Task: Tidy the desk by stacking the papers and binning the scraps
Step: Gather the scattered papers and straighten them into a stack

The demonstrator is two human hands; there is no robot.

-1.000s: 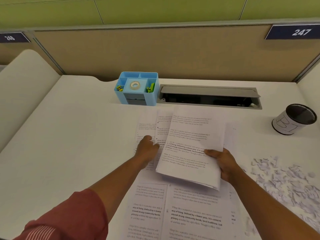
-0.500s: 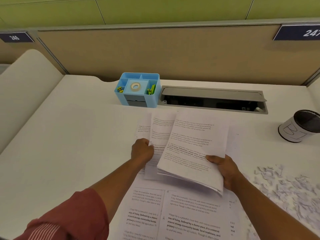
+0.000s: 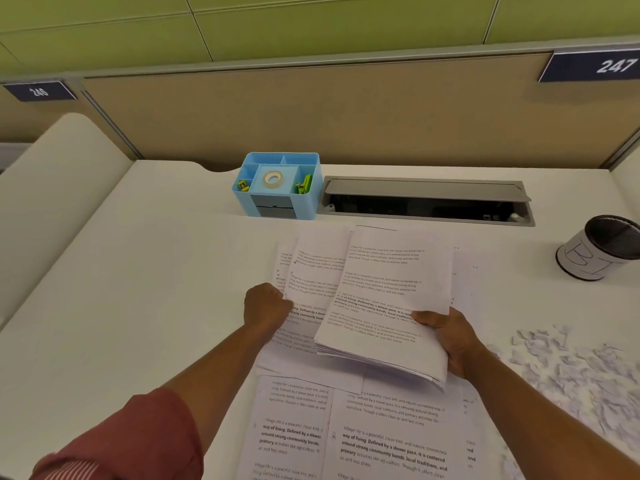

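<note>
While gathering, right hand point(image 3: 450, 341) grips stack point(image 3: 384, 306) raised off surface point(image 3: 138, 271), thumb on top, freeing left hand point(image 3: 265, 306) to pinch next sheet point(image 3: 311, 282). Scraps point(image 3: 571, 368) unbinned, right; bin point(image 3: 599, 247) beyond.

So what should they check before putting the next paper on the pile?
1. Right hand grips the stack of papers: ok.
2. Left hand pinches the next sheet: ok.
3. Stack edges lined up: not ok, the near corner fans out.
4. All loose sheets gathered from the desk: not ok.
5. Scraps binned: not ok, they lie on the desk.
6. Bin has room: cannot tell.
</note>
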